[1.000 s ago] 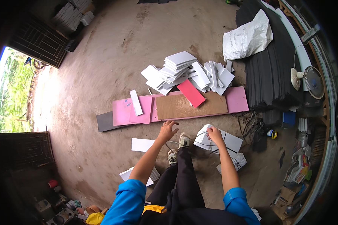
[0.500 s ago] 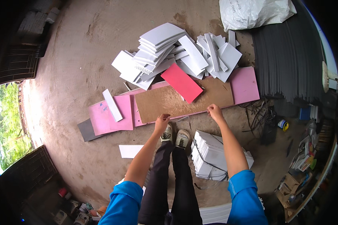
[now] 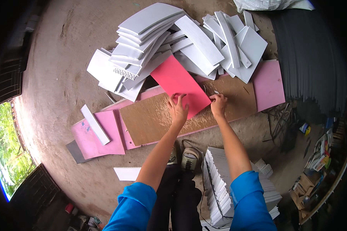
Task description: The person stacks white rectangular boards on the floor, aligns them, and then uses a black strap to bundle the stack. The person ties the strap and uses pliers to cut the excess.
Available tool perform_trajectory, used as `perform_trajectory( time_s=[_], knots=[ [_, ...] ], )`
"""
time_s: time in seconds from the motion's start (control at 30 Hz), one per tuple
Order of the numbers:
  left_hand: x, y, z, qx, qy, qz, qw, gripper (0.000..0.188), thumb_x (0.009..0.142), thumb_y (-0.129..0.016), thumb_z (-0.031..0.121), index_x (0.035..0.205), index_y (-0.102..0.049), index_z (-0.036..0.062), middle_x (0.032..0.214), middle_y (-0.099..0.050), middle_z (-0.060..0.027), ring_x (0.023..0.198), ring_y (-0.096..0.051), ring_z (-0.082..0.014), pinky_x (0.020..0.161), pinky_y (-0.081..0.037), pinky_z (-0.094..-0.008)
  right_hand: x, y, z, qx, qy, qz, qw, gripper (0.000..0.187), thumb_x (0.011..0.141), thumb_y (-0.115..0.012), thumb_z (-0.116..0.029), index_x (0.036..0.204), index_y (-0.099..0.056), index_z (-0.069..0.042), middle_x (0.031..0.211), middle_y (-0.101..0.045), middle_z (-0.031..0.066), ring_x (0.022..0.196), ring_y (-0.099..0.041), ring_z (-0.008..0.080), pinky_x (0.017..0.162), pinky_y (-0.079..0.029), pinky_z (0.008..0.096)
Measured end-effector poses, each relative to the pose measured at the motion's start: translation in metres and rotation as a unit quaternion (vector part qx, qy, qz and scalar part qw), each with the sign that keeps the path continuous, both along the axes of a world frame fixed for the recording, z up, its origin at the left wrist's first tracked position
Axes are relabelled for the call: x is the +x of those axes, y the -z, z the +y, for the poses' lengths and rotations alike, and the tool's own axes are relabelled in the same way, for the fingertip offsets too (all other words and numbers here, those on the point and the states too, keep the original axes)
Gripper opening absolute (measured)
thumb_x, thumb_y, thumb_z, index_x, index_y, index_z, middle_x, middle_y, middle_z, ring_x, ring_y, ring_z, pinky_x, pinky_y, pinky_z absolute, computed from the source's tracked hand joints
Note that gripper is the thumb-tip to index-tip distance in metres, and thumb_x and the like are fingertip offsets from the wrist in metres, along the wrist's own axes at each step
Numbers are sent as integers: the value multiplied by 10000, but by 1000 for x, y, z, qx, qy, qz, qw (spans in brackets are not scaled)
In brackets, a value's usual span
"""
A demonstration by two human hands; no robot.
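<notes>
A red rectangular sheet (image 3: pixel 179 75) lies slantwise over a scuffed brown board (image 3: pixel 142 119), its upper end resting on white pieces. My left hand (image 3: pixel 178 108) lies on its lower part with the fingers spread. At the sheet's right corner is my right hand (image 3: pixel 218 104), its fingers curled in. Whatever those fingers hold, if anything, is too small to make out; a small pale bit shows just above them. Beneath the brown board are pink sheets (image 3: pixel 269 82), sticking out on both sides.
White panels (image 3: pixel 150 19) and strips are heaped behind the board. A narrow white strip (image 3: pixel 95 125) lies on the pink sheets at left. By my feet stands a strapped stack of white panels (image 3: pixel 219 188). Dark cords (image 3: pixel 275 125) lie at right, near dark hanging strips (image 3: pixel 304 57).
Both hands have moved forward from the board's near edge to the red sheet. My left hand now touches it with spread fingers. The view has tipped and come closer to the board.
</notes>
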State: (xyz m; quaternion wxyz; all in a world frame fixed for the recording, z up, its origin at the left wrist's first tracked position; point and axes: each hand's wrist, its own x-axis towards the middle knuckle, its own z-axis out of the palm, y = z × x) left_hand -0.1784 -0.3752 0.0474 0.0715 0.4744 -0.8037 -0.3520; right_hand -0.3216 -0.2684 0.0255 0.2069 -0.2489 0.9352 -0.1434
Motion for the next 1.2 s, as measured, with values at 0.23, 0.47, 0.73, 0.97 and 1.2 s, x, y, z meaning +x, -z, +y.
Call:
perform_trajectory(
  time_s=[0.23,0.47,0.73,0.97,1.2],
  knots=[
    [21,-4,4,-45,94,-56,993,569,670,-703,228,1188,-479,305,1332,-269,-95,1232,-223,-360,973,-242,-529,23,-3,-10,-57,-21,50,997,270,713,-652,-78,955,-535,-61,1004,-457,123,959,-464,296,831,-401,400],
    [16,-1,6,-62,121,-107,985,693,658,-713,212,1256,-390,344,1359,-251,-79,1272,-199,-345,986,-236,-527,15,-18,-14,37,-169,97,980,398,704,-679,-116,1021,-461,-13,1016,-468,152,998,-469,286,852,-417,383],
    [35,-82,5,10,73,-17,997,729,683,-709,181,1304,-333,247,1337,-254,-163,1232,-247,-395,990,-273,-507,1,-137,-6,124,-115,-12,985,416,710,-671,-216,984,-453,8,922,-585,209,863,-594,342,738,-483,419],
    [97,-237,39,53,4,10,999,631,716,-676,215,1262,-373,131,1184,-429,-198,1103,-373,-392,942,-318,-465,39,-326,37,3,-57,-72,996,453,737,-657,-323,1018,-463,-26,911,-602,220,860,-576,404,714,-459,465],
    [159,-408,66,59,-15,135,989,436,772,-627,246,1137,-497,46,1050,-565,-150,1013,-503,-299,891,-372,-409,111,-450,95,-268,22,-174,947,281,866,-533,-311,919,-466,-44,642,-532,85,499,-531,177,477,-436,318]
  ],
)
